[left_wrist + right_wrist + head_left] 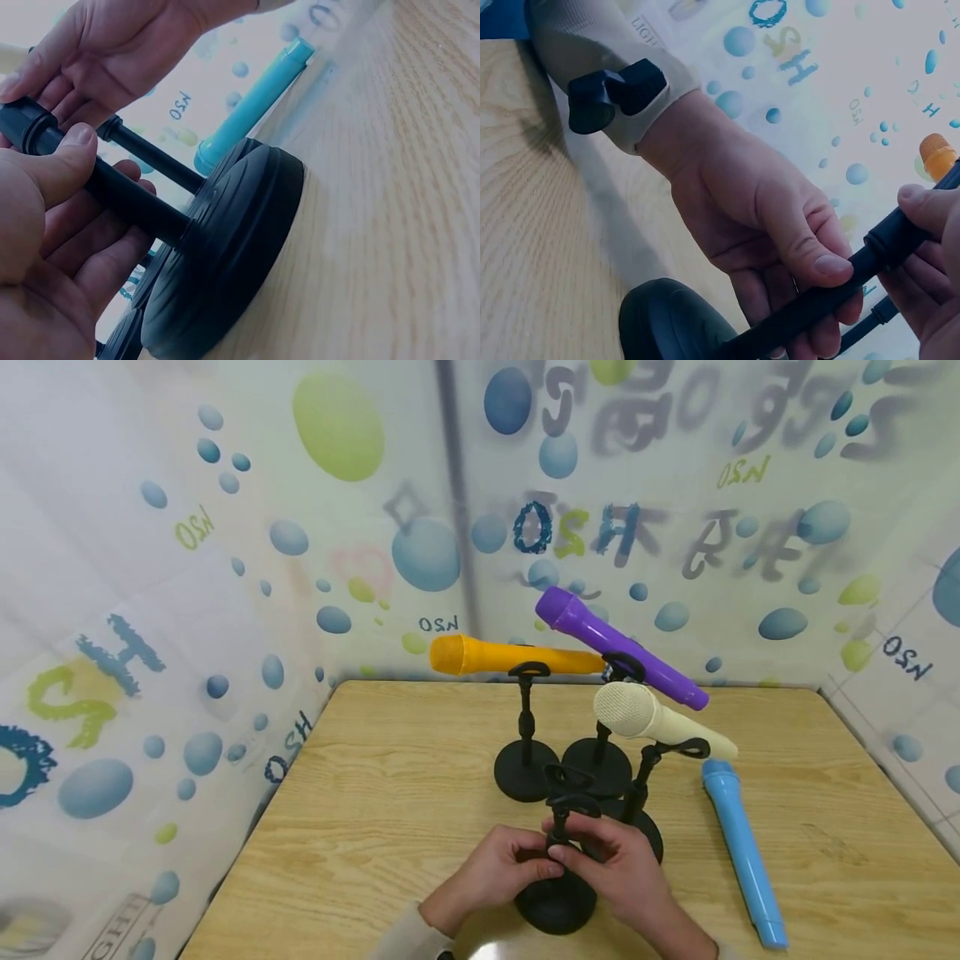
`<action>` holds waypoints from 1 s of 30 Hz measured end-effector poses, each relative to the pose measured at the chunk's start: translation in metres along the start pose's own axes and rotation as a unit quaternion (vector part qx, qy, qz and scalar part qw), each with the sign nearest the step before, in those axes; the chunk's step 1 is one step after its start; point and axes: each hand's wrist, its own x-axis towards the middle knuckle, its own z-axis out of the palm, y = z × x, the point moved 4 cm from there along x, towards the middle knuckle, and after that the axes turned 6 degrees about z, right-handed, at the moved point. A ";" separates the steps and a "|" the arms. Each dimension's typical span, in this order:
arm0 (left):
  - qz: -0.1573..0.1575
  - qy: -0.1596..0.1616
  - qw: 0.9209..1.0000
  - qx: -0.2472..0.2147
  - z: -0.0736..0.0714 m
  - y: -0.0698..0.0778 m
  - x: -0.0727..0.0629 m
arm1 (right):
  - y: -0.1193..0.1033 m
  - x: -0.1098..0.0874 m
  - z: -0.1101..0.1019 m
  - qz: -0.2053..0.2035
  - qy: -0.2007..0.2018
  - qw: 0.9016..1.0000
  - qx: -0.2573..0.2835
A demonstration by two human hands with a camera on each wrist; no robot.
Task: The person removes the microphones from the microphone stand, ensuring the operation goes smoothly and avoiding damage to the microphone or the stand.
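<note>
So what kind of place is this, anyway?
Perhaps a small curtained-off booth; the wider room isn't shown. Bubble-printed sheets hang behind a wooden table, where an orange microphone rests on a black stand.

- Your stand (557, 908) is black.
- You see an orange microphone (525, 657), a purple microphone (618, 641), a cream microphone (666, 722) and a blue microphone (746, 857).
- You face white sheeting (225, 643), blue-and-green spotted.
- Your table (397, 760) shows tan wood grain.

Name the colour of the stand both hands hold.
Black; the stand shows best in the left wrist view.
</note>
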 end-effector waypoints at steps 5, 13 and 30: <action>0.013 0.007 1.000 0.028 -0.001 0.001 0.001 | -0.001 0.002 0.000 -0.007 -0.008 1.000 -0.003; 0.019 0.011 0.998 0.059 -0.001 0.000 0.003 | -0.002 0.005 -0.001 0.012 -0.031 0.999 -0.004; 0.045 0.011 0.998 0.051 -0.001 0.001 0.001 | 0.002 0.011 -0.004 0.021 -0.092 0.995 -0.015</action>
